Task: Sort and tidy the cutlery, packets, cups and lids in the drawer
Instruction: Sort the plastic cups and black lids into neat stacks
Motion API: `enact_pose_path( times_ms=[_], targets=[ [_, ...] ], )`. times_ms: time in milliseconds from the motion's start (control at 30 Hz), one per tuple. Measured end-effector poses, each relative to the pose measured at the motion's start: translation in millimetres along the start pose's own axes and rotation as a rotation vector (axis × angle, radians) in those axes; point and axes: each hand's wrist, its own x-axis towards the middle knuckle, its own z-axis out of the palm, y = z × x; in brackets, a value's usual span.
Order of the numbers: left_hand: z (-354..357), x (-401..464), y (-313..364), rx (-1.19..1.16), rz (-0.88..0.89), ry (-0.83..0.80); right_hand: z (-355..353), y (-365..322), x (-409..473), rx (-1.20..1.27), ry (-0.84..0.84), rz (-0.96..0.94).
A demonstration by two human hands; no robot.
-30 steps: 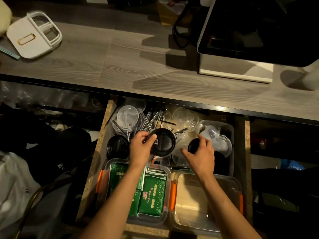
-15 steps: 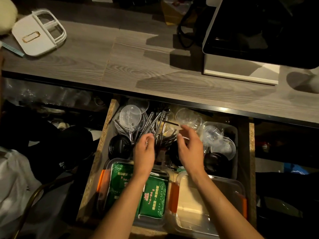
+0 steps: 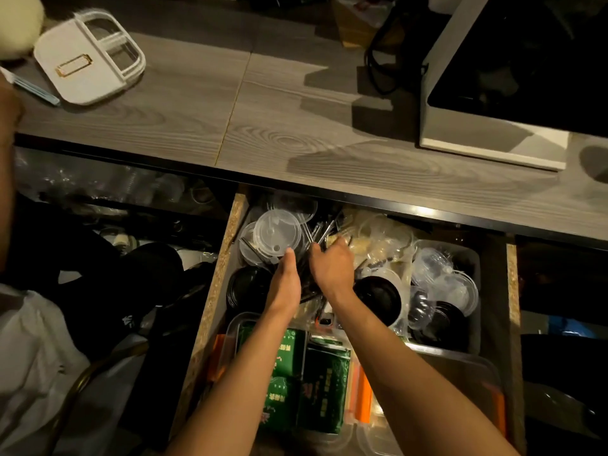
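Note:
The open drawer (image 3: 210, 311) holds a pile of metal cutlery (image 3: 320, 230) at the back middle. Both my hands are in that pile. My left hand (image 3: 285, 279) lies edge-on against its left side with the thumb straight; its fingers are hidden below. My right hand (image 3: 333, 264) curls its fingers over the cutlery handles. Clear lids (image 3: 278, 233) are stacked at the back left. Black lids lie left (image 3: 245, 284) and right (image 3: 378, 296) of my hands. Green packets (image 3: 325, 386) fill a clear box with orange clips at the front.
A grey bin (image 3: 473, 324) on the drawer's right holds clear and black lids. Loose plastic bags (image 3: 378, 238) lie behind it. An empty clear box (image 3: 460, 370) sits at the front right. The wooden counter (image 3: 296, 133) above carries a white lid and a dark appliance.
The black lids I held a second ago are set down. Both hands have moved back and left into the cutlery pile and closed in on it.

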Motion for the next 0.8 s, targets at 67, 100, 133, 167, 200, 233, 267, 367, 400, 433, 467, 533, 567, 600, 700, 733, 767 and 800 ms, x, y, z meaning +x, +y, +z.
enact_pose_path(
  times_ms=[67, 100, 133, 167, 200, 233, 267, 367, 400, 433, 467, 533, 567, 600, 700, 733, 767, 800],
  targets=[
    [0.5, 0.6, 3.5, 0.011, -0.023, -0.016, 1.8, 0.8, 1.0, 0.023, -0.103, 0.129],
    [0.6, -0.1, 5.7, 0.017, -0.030, -0.022, 1.9, 0.7, 0.8, 0.030, -0.156, 0.149],
    [-0.2, -1.1, 6.1, 0.015, -0.033, -0.032, 1.7, 0.9, 0.9, 0.032, -0.185, 0.141],
    [-0.7, -2.5, 6.5, 0.005, -0.029, -0.050, -0.3, -0.7, -1.0, 0.032, -0.200, 0.127],
    [-1.5, -5.0, 6.3, -0.013, -0.024, -0.070, -1.6, -0.7, -1.3, 0.025, -0.215, 0.115],
    [-2.4, -8.1, 6.5, -0.032, -0.020, -0.086, -3.0, 0.6, -1.1, 0.019, -0.235, 0.109],
    [-3.5, -11.0, 6.2, -0.056, -0.017, -0.098, -3.4, 2.5, -0.8, 0.024, -0.261, 0.105],
    [-5.4, -19.4, 8.9, -0.090, 0.025, -0.125, -2.4, 5.9, -6.2, 0.094, -0.282, 0.046],
    [-4.9, -21.3, 9.2, -0.088, 0.039, -0.136, -2.4, 7.0, -8.3, 0.125, -0.282, 0.014],
    [-4.3, -24.3, 11.5, -0.088, 0.047, -0.147, -2.2, 6.9, -11.8, 0.187, -0.275, -0.008],
    [-4.3, -25.0, 11.6, -0.086, 0.051, -0.151, -1.9, 6.7, -14.8, 0.254, -0.272, -0.016],
    [-5.3, -26.5, 11.6, -0.089, 0.064, -0.165, -3.3, 6.1, -16.4, 0.385, -0.253, 0.012],
    [-6.0, -29.1, 12.5, -0.100, 0.073, -0.173, -5.6, 6.3, -16.4, 0.431, -0.240, 0.034],
    [-6.7, -31.3, 12.7, -0.108, 0.081, -0.182, -7.4, 7.6, -15.0, 0.466, -0.220, 0.042],
    [-5.9, -39.5, 15.6, -0.113, 0.122, -0.209, -21.7, 6.5, -11.2, 0.557, -0.207, 0.104],
    [-5.2, -42.0, 16.1, -0.101, 0.146, -0.203, -25.7, 7.6, -9.3, 0.604, -0.224, 0.140],
    [-4.1, -44.3, 17.0, -0.089, 0.175, -0.181, -31.4, 6.6, -10.5, 0.627, -0.240, 0.173],
    [-3.2, -45.8, 16.7, -0.086, 0.200, -0.144, -34.5, 7.1, -10.4, 0.652, -0.248, 0.198]
  ],
)
